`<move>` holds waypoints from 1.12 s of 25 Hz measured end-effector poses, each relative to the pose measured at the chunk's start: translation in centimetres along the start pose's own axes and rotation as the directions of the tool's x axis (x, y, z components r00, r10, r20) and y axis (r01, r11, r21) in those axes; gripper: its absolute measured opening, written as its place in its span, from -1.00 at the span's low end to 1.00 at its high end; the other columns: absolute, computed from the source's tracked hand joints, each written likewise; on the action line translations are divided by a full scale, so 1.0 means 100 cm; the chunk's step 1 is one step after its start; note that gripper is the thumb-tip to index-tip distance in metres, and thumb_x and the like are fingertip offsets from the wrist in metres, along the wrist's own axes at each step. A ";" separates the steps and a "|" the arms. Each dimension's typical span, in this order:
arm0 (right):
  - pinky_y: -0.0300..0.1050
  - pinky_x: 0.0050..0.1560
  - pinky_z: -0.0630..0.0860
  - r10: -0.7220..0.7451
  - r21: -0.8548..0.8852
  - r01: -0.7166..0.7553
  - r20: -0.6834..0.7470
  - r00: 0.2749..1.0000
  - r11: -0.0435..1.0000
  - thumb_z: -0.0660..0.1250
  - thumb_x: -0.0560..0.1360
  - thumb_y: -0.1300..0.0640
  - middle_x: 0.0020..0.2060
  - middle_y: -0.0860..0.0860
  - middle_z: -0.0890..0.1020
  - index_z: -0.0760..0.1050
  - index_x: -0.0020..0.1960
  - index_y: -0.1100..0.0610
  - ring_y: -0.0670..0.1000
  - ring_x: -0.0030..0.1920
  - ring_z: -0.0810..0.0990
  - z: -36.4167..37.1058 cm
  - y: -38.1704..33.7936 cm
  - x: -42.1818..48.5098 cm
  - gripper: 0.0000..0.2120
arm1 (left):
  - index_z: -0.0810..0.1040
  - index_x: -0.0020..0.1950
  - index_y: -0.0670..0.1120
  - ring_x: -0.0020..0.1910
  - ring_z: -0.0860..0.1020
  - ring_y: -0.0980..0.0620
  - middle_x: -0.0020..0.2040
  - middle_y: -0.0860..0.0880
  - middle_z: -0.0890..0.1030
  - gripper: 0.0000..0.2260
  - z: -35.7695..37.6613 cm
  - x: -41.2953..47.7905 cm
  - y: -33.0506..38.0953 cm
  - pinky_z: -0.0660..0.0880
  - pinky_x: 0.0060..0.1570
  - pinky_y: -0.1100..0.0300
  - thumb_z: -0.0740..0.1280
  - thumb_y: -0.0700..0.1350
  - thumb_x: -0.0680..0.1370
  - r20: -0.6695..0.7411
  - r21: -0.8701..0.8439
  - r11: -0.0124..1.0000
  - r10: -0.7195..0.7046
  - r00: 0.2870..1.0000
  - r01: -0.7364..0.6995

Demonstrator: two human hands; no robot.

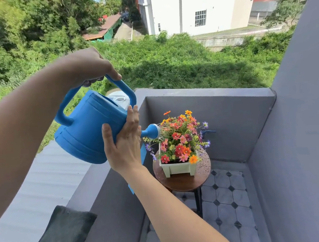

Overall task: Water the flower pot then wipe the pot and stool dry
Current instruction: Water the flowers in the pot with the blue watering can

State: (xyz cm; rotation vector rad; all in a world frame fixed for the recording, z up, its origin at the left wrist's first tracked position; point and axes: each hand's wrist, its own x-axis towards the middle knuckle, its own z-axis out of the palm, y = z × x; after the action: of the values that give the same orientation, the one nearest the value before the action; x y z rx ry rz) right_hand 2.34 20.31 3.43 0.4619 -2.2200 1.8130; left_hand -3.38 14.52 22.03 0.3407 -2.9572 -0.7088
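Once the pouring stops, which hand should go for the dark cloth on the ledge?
Probably the right hand: it only rests flat against the watering can, while the left hand carries it by the handle. The cloth lies near-left, within reach.

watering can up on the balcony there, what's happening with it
A person is watering the flowers. The left hand grips the top handle of the blue watering can, and the right hand rests flat against its side near the spout. The can is tipped, and fine streams spray onto the flowers in the white pot, which sits on a round wooden stool. Droplets already dot the stool. A dark cloth lies on the ledge, untouched.
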 end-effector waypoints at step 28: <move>0.12 0.50 -0.10 -0.029 -0.014 0.030 0.013 0.999 0.999 -0.03 0.47 -0.31 0.54 -0.02 -0.14 -0.14 0.50 0.04 -0.03 0.52 -0.16 -0.034 0.004 -0.027 -0.26 | 0.45 -0.39 -0.20 -0.56 0.21 0.03 -0.52 -0.06 0.33 -0.69 0.014 -0.029 0.015 0.16 -0.52 0.24 0.47 -0.08 0.41 0.040 -0.058 0.996 -0.063 0.997 0.066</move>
State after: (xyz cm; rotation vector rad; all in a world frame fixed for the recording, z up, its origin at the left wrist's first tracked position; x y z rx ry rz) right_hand 4.65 23.91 2.75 0.5019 -2.2206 1.7836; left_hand -1.03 17.07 21.42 0.4243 -2.9658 -0.8175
